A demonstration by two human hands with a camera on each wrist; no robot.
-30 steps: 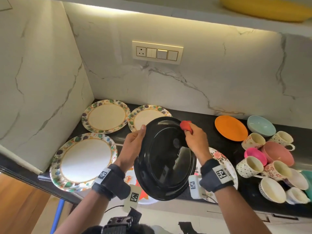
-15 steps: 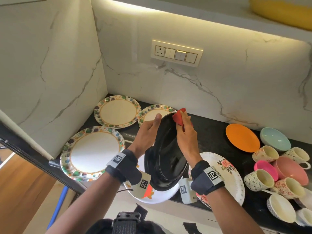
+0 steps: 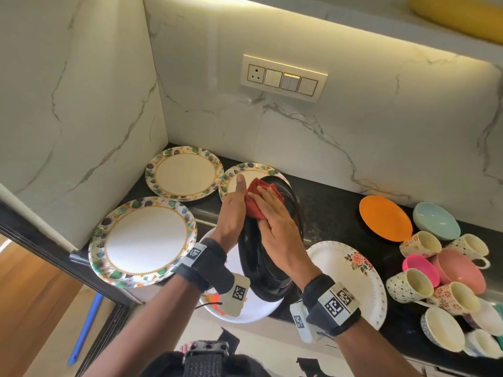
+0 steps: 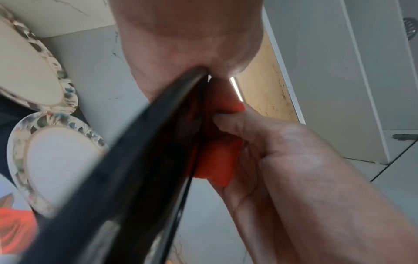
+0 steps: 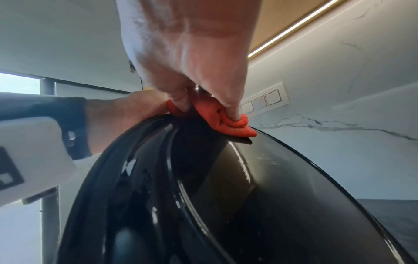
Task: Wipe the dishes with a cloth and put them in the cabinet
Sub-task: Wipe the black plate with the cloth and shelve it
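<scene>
One black plate (image 3: 272, 257), large, glossy, held on edge above the front of the dark counter (image 3: 334, 213); everything else is placed from it. Judged rigid, breakable and slick, so best taken at opposite rim points rather than by the face. Left of it: three leaf-bordered plates (image 3: 144, 238) lying flat on the counter. Right of it: one white floral plate (image 3: 353, 273), then a cluster of cups (image 3: 435, 270) well apart. Left hand (image 3: 231, 213) grips its upper rim, thumb up; the fingers behind are hidden, probably curled round. Right hand (image 3: 275, 221) presses the red cloth (image 3: 258, 202), soft and bunched, against its upper face, fingers nearly straight.
</scene>
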